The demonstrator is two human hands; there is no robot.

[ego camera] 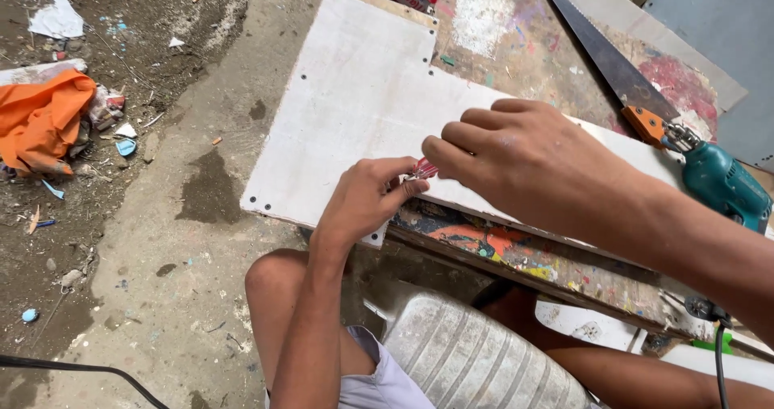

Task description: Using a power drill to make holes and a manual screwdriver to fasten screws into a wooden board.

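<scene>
My right hand (516, 155) is closed around a screwdriver with a red translucent handle (425, 168), most of it hidden in my fist. My left hand (367, 199) pinches at the tool's tip by the near edge of a white board (355, 95); what it pinches is too small to tell. The white board has small holes along its edges and a notch at its far corner. It lies on a paint-stained workbench (516, 252). My bare knee (278, 284) is below the board.
A handsaw with an orange handle (613, 62) and a teal power drill (721, 183) lie on the bench to the right. A white plastic chair (476, 352) is under me. Orange cloth (40, 119) and litter lie on the concrete floor at left.
</scene>
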